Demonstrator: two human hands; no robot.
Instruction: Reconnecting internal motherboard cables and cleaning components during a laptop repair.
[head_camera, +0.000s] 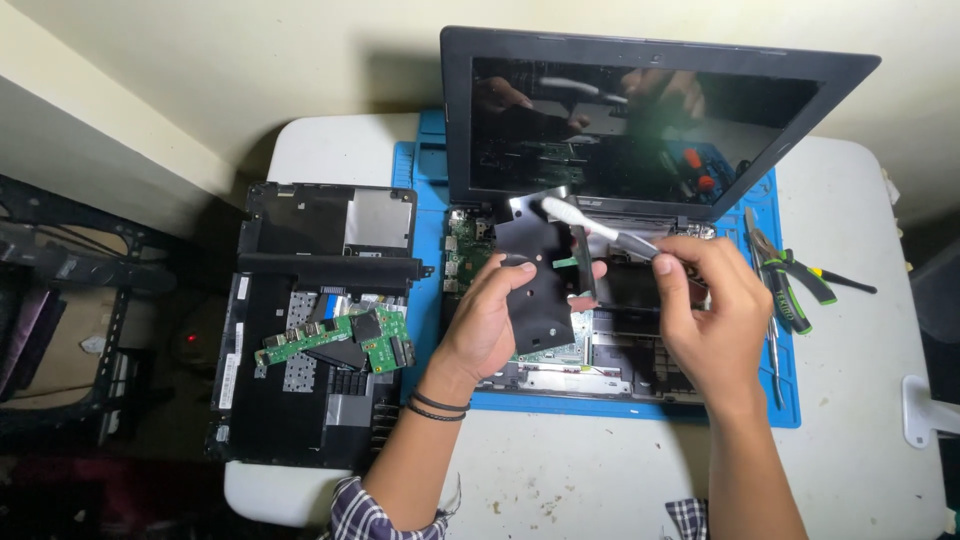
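left hand (487, 325): closed on black flat panel (538, 290), frame centre, above opened laptop (600, 340) | right hand (712, 310): fingers pinched on white toothbrush (590, 228), bristle end at panel's top edge

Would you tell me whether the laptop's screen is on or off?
Off: the laptop's screen is dark, showing only reflections of the hands.
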